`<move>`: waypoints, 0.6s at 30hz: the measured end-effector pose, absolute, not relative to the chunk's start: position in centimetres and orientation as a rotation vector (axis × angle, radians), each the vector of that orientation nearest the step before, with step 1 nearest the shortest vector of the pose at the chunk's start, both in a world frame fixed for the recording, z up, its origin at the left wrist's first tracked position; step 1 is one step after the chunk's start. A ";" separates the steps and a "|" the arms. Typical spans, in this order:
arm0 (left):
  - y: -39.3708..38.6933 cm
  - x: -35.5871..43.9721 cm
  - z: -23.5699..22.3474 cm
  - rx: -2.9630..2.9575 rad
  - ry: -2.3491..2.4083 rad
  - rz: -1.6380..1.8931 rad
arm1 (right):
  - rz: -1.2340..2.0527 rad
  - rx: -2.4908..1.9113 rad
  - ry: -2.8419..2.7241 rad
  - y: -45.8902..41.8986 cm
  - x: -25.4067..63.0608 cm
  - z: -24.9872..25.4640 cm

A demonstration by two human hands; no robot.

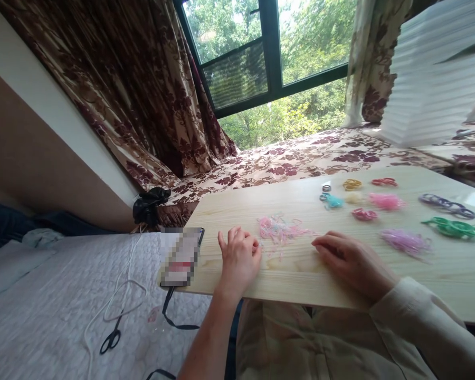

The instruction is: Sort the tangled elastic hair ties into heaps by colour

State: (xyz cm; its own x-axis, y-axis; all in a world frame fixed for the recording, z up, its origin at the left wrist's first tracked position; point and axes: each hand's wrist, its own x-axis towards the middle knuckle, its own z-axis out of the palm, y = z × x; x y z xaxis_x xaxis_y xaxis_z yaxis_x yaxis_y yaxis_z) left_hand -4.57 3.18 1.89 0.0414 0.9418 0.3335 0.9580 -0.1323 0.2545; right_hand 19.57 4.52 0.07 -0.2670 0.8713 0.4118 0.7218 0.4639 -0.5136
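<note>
A loose pile of small pink and pale translucent elastic bands (279,229) lies on the pale wooden tabletop (229,208) between my hands. At the pile's left edge is my left hand (240,256), its fingers curled and the thumb and forefinger drawn together; whatever sits between them is too small to make out. My right hand (350,261) rests to the right of the pile, fingers pressed together, tips close to a stray pink band. Whether it pinches anything is hidden. Beyond it lie a lilac bundle of bands (406,241) and a pink bundle (387,201).
Green bands (455,227), purple rings (447,205), red bands (384,181), yellow bands (352,184) and a blue bundle (333,200) lie at the right. A blurred phone (182,258) occupies the left edge. Scissors (111,340) and a white cable (121,287) lie on the bed.
</note>
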 end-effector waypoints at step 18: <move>3.6 -3.8 1.9 -2.238 -1.980 -0.834 | 0.301 -1.338 -2.060 4.5 19.6 0.1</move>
State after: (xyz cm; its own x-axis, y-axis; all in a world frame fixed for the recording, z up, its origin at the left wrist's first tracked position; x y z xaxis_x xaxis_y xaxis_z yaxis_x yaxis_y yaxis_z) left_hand -3.80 3.63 1.89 0.0412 0.9099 0.4128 0.9310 -0.1849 0.3148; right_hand 19.56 4.47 0.12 -0.2639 0.8788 0.3976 0.7283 0.4518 -0.5152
